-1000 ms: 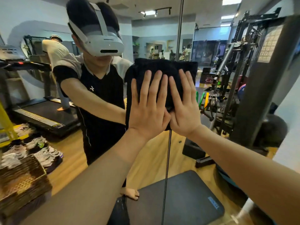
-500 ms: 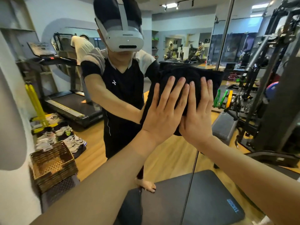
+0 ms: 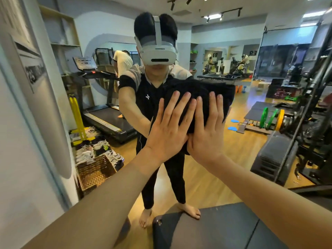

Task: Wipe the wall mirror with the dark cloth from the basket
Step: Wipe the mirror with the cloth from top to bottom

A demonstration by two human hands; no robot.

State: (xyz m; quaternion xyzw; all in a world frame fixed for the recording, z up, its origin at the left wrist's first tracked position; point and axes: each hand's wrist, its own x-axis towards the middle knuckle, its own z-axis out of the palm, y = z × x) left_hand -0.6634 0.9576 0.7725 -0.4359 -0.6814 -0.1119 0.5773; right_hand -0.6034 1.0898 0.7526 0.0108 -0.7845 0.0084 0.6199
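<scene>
The wall mirror [image 3: 224, 168] fills most of the view and reflects a person wearing a white headset. A dark cloth [image 3: 206, 90] lies flat against the glass at chest height. My left hand [image 3: 168, 130] presses on its lower left part with straight, spread fingers. Beside it, touching, my right hand [image 3: 208, 133] presses the cloth's lower middle, fingers also straight. The cloth's upper edge and right side show above and beside my fingers. A woven basket [image 3: 93, 171] appears low on the left.
A white wall [image 3: 27, 159] with a framed sign borders the mirror on the left. Reflected in the glass are a treadmill [image 3: 106, 112], shoes on the floor, a dark mat [image 3: 215, 229] at the bottom and weight equipment [image 3: 305, 123] on the right.
Both hands have slid the cloth leftward across the mirror, past the vertical seam, which is now out of sight. The white wall and basket have come further into view.
</scene>
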